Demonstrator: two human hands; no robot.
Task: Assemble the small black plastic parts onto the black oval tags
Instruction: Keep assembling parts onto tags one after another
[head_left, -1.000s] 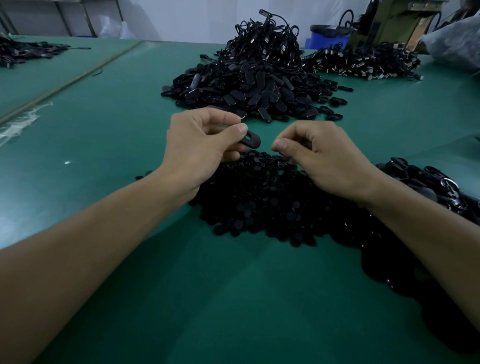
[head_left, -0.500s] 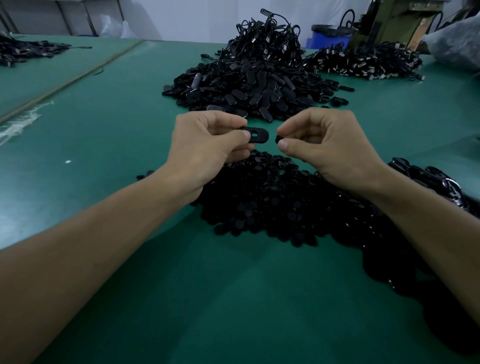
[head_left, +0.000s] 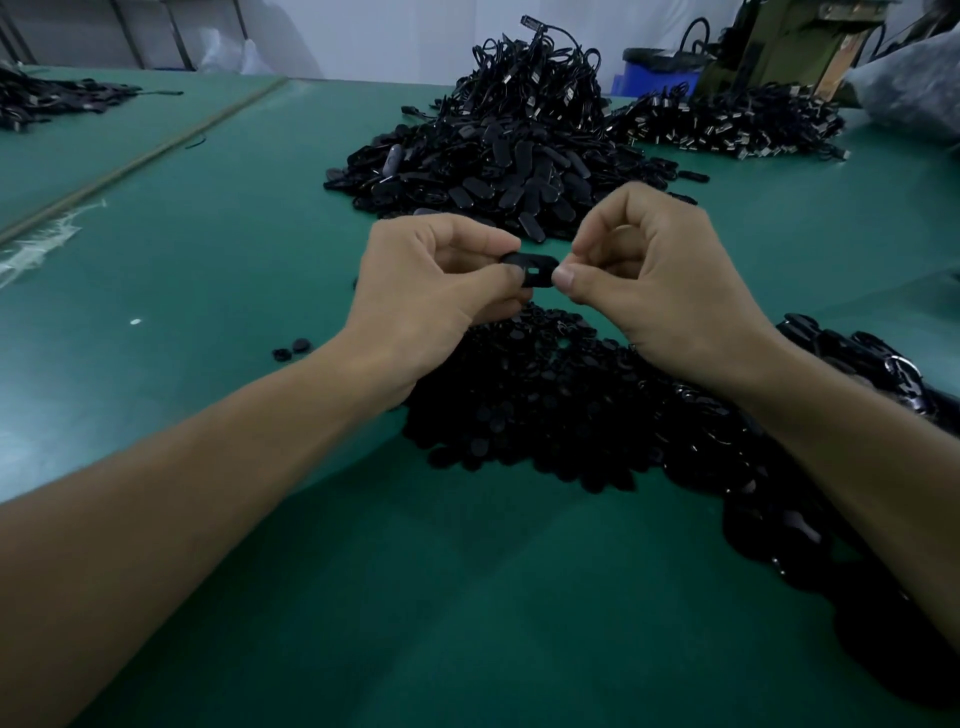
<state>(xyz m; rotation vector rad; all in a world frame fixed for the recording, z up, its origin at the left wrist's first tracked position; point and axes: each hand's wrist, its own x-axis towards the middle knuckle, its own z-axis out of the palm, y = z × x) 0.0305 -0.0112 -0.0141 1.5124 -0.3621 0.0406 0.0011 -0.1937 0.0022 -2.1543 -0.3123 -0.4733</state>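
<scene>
My left hand (head_left: 436, 291) pinches a black oval tag (head_left: 532, 267) with a small square hole, held level above the green table. My right hand (head_left: 654, 280) has its thumb and forefinger pinched together right at the tag's right end; whatever small part sits between them is hidden by the fingertips. Below both hands lies a heap of small black plastic parts (head_left: 545, 405). A large pile of black oval tags (head_left: 498, 171) sits beyond the hands.
Corded tags are stacked behind the tag pile (head_left: 535, 78) and at the back right (head_left: 727, 124). More black pieces lie along the right edge (head_left: 857, 467) and far left (head_left: 47, 98). Two loose parts (head_left: 291, 349) lie left of my wrist. The green table (head_left: 208, 249) spreads leftward.
Both hands have risen a little and come together. The right fingertips, apart from the tag before, now meet its right end. The tag has turned level.
</scene>
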